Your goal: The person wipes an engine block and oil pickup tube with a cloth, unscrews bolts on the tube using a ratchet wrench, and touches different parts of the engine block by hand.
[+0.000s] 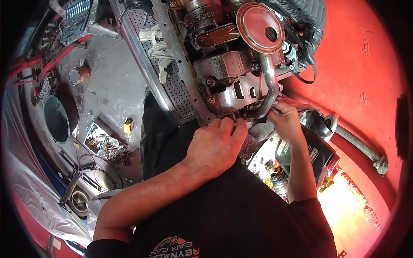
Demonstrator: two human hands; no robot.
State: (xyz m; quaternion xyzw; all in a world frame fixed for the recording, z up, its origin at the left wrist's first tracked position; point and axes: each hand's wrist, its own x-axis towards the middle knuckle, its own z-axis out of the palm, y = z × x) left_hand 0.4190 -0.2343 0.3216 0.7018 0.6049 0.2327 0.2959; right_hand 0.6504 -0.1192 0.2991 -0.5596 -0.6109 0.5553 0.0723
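Observation:
An engine block lies with its inner side exposed in front of me. On it are a slotted metal plate and an oil pickup tube with a round strainer. My left hand is closed at the near edge of the engine, its fingertips curled down out of sight. My right hand is closed in a pinch beside the lower bend of the tube. What either hand holds is hidden or too small to name.
A perforated metal tray with cloth gloves runs left of the engine. A black plastic bottle stands at right, by a red wall. On the floor are a black bucket, a can and a box of small parts.

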